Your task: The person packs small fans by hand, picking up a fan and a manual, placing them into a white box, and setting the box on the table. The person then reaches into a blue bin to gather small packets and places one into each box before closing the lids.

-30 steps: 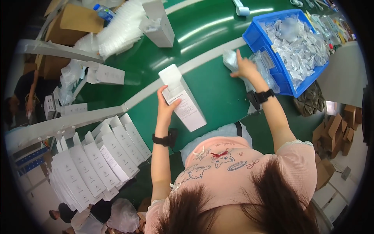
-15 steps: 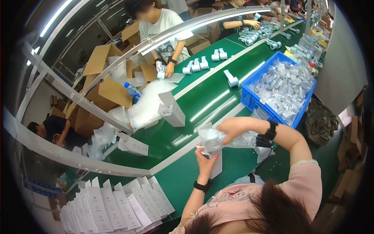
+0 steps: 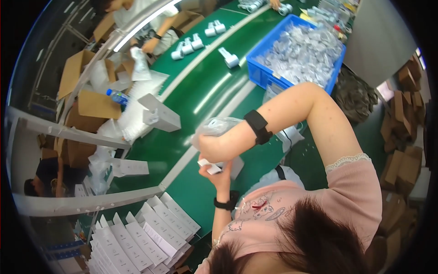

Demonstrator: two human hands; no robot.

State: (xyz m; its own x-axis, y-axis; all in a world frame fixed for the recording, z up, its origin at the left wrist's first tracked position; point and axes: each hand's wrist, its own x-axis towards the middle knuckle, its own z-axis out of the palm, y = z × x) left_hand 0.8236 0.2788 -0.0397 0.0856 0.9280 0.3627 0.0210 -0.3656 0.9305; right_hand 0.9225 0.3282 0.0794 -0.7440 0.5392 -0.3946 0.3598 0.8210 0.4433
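Your right hand (image 3: 213,147) is raised in front of your chest, its grip closed around a crinkled clear plastic bag (image 3: 214,127) with something pale inside; the bag bulges out above your fist. A black band (image 3: 258,126) wraps that wrist. Just beneath, your left hand (image 3: 218,172) comes up from below, its grip closed on the open end of a slim white cardboard box (image 3: 226,166), whose small flaps (image 3: 207,165) stick out to the left under your right fist. The bag sits directly above the box mouth, touching or nearly touching it; you cannot tell from here whether any part of it is already inside. Another black band (image 3: 226,203) sits on your left wrist.

Both hands hover over the green surface (image 3: 182,141), which has a pale strip running along it. At your lower left lies a fanned row of flat white cartons (image 3: 146,233). Farther up the surface a grey-white box (image 3: 160,114) stands beside a heap of clear plastic bags (image 3: 137,109), with a blue-capped bottle (image 3: 117,97) near brown cardboard boxes (image 3: 91,98). To your upper right sits a blue plastic crate (image 3: 262,75) filled with more bagged pieces, well apart from your hands. Small white parts (image 3: 196,42) ride along the far stretch of the surface, where another person's hand (image 3: 149,45) works.
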